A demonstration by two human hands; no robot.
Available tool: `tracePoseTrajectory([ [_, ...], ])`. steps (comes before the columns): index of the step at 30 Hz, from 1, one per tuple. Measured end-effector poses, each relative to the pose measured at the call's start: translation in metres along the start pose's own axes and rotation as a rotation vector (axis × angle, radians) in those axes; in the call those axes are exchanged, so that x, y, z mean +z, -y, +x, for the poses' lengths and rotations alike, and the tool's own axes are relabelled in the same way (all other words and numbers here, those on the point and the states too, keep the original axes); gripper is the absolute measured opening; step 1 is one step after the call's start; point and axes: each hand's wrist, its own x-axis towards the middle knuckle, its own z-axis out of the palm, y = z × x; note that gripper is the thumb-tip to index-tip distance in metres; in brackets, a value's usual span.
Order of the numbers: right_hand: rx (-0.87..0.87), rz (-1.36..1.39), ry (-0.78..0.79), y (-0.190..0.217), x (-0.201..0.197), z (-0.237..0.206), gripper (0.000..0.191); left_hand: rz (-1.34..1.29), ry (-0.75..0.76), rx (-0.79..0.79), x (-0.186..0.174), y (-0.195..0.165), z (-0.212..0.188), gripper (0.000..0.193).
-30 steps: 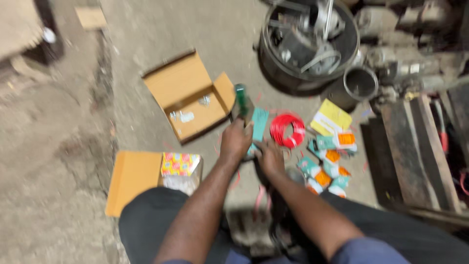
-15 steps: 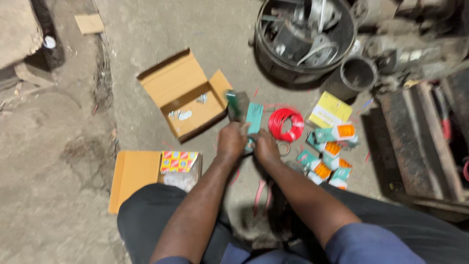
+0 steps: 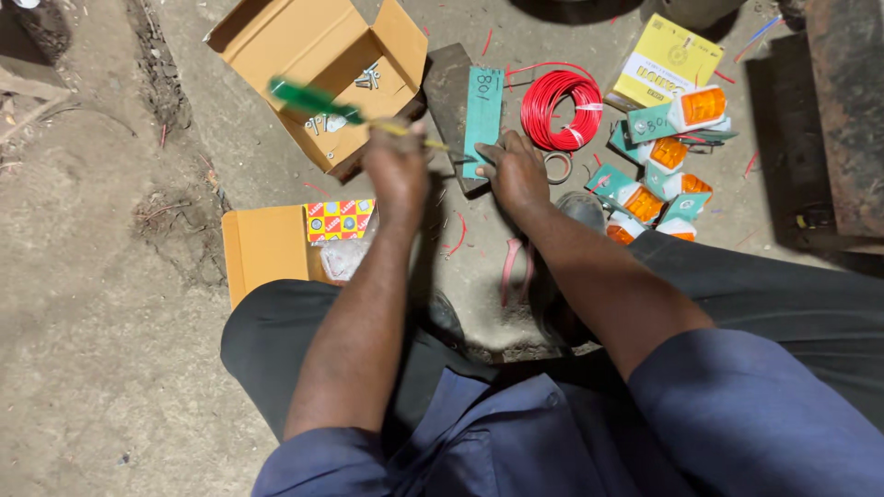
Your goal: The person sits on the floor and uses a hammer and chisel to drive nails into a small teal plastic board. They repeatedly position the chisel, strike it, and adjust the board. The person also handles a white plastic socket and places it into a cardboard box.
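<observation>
An open carton point(image 3: 318, 69) with screws point(image 3: 368, 76) in it is set on the ground point(image 3: 110, 322) at the upper left, and a flat box point(image 3: 267, 248) is laid below it, just left of the person's knee. A narrow strip point(image 3: 482, 120) is placed between the carton and a coil of wire point(image 3: 560, 109), with the right hand point(image 3: 516, 173) resting on its lower end and the left hand point(image 3: 396, 166) raised just left of it. A heap of small lamp boxes point(image 3: 658, 175) is found right of the coil.

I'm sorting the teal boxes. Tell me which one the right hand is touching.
The long flat teal box lying apart beside the red wire coil. The right hand presses its lower end; the other teal boxes are piled farther right, holding orange lamps.
</observation>
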Motion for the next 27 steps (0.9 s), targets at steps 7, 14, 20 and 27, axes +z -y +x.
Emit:
tracePoseTrajectory([
  [7,0.022,0.053,-0.013,-0.003,-0.003,0.003,0.047,0.161,0.128,0.142,-0.002,-0.037,-0.011,0.011],
  [14,0.084,0.131,0.029,-0.007,-0.003,-0.005,0.047,0.056,0.136,-0.043,-0.002,-0.021,-0.02,0.011],
  [20,0.071,0.147,0.015,-0.005,-0.009,-0.002,0.048,-0.076,0.111,-0.1,0.003,-0.012,-0.017,0.011],
  [27,0.041,0.151,-0.02,-0.008,-0.007,0.002,0.049,-0.078,0.142,-0.078,0.009,-0.011,-0.015,0.012],
])
